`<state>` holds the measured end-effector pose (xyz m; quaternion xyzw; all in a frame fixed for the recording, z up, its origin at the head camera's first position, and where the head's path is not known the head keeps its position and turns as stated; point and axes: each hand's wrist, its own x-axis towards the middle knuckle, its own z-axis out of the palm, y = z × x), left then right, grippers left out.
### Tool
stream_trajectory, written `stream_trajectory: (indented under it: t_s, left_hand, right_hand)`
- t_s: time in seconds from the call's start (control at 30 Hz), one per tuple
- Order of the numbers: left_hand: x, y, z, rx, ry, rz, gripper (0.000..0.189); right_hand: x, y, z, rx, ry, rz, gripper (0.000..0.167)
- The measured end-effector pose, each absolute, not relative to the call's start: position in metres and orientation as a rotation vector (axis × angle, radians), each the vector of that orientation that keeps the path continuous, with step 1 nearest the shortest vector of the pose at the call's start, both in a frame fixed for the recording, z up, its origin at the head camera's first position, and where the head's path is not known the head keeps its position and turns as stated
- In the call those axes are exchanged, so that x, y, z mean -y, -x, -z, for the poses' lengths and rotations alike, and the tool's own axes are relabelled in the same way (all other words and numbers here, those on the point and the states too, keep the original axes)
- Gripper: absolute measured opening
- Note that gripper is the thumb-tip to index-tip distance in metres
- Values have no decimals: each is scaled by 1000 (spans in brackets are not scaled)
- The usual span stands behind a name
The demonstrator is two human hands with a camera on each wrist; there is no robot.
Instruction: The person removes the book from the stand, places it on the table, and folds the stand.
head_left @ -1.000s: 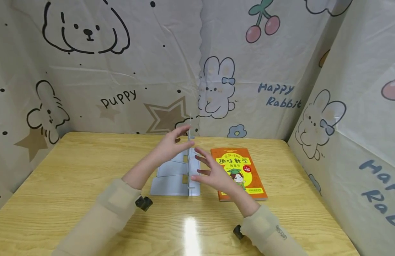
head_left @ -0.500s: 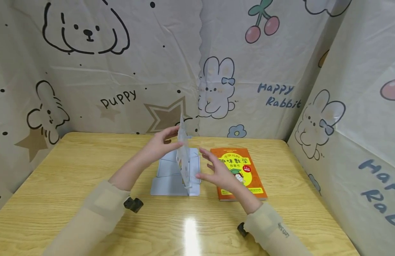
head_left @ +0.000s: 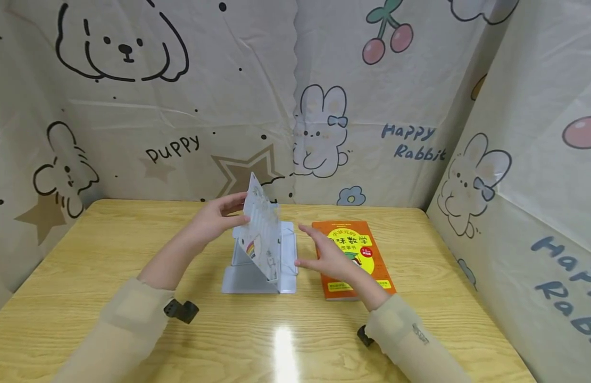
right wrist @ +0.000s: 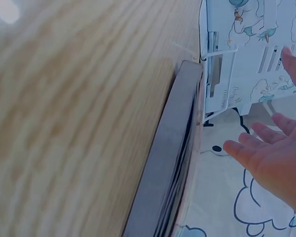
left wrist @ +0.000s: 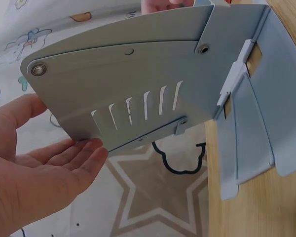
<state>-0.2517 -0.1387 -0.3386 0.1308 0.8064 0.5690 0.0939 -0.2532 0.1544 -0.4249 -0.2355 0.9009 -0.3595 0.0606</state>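
A pale metal book stand (head_left: pixel 264 229) stands on the table, its panel raised and leaning left over a flat base (head_left: pixel 251 283). Cartoon and rainbow prints cover the face that shows in the head view. My left hand (head_left: pixel 213 219) holds the panel's upper left edge between thumb and fingers. In the left wrist view the plain back (left wrist: pixel 133 94) shows slots and rivets, with the hand (left wrist: pixel 44 168) at one corner. My right hand (head_left: pixel 331 258) is at the stand's right side, fingers spread and holding nothing, partly over an orange book (head_left: pixel 355 233).
The orange book lies flat just right of the stand. Wire page holders (right wrist: pixel 232 74) stick out from the stand's lower edge. Patterned cloth (head_left: pixel 180 106) hangs behind and at both sides of the wooden table (head_left: pixel 132 239).
The panel has swung from upright over to the left, with my left hand moving left along with it. My right hand has drawn slightly away to the right of the stand.
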Motion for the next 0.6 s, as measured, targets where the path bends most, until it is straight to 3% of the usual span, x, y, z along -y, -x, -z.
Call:
stream_trajectory:
  t_s: [0.6]
  left_hand:
    - [176,249,366,-2312,-265,-1855,63]
  right_hand:
    - [-141,265,431,-2701,617,1005,89]
